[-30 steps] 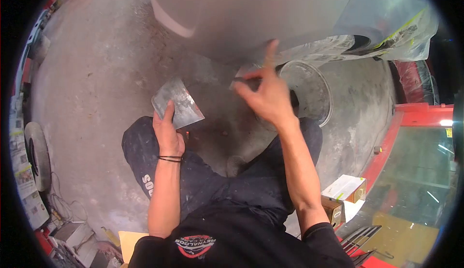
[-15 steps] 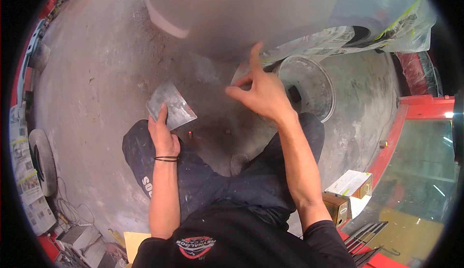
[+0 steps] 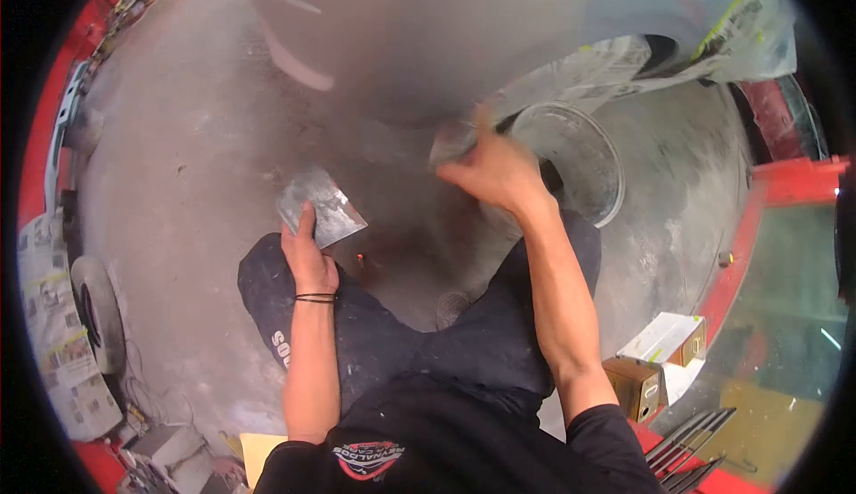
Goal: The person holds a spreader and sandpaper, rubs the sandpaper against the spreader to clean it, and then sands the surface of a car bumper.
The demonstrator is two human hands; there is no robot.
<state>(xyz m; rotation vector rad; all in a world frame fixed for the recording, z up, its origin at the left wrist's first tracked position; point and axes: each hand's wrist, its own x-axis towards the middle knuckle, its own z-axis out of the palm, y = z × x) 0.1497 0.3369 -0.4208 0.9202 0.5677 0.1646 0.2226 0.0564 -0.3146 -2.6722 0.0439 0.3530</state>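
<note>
My left hand (image 3: 308, 249) grips a flat rectangular plate (image 3: 325, 209) smeared with grey and whitish material, thumb on its top face. Just under the lower edge of a grey car body panel (image 3: 401, 39) is my right hand (image 3: 499, 168), partly blurred. Its index finger points up toward the panel, and its thumb reaches left. A thin, pale piece (image 3: 453, 144) shows at its fingers, too smeared to identify. Whether the fingertip touches the panel cannot be made out.
A round bucket (image 3: 611, 164) stands right of my right hand. Masking paper and plastic (image 3: 740, 39) cover the upper right. Boxes (image 3: 635, 387) lie lower right beside a red-framed glass panel (image 3: 776, 289). A tire (image 3: 100, 316) is at left. My knees flank the floor between.
My right hand has shifted slightly right and down and is more blurred. The plate in my left hand sits slightly lower and further right, and the whole view has moved a little.
</note>
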